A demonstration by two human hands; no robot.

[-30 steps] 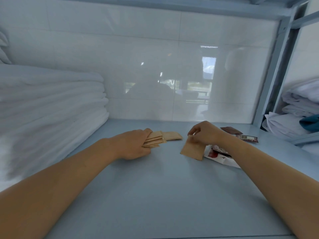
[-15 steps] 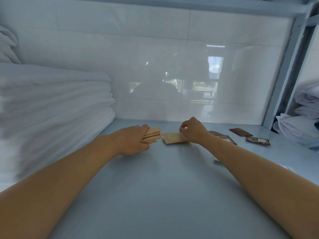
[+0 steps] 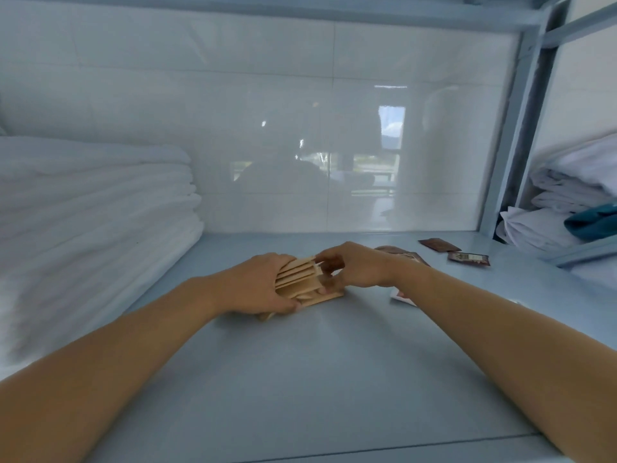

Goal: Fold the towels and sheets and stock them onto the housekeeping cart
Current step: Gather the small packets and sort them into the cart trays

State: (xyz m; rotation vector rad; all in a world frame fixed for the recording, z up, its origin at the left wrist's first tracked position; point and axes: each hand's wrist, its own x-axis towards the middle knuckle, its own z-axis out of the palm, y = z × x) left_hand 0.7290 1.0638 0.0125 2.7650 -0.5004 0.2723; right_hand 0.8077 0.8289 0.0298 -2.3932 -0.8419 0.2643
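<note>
White towels (image 3: 93,208) already folded and stacked at shelf (image 3: 317,379) left; crumpled linen (image 3: 567,195) at right not yet folded. Tan packets (image 3: 297,279) gripped in left hand (image 3: 257,285), right hand (image 3: 354,265) fingers pinching their edge. Dark sachets (image 3: 467,257) loose behind.

This is a hotel linen room. A blue metal shelf (image 3: 300,379) holds a tall stack of folded white towels (image 3: 83,222), more sheets (image 3: 567,195) sit nearby, and white wall tiles (image 3: 267,111) shine behind.
</note>
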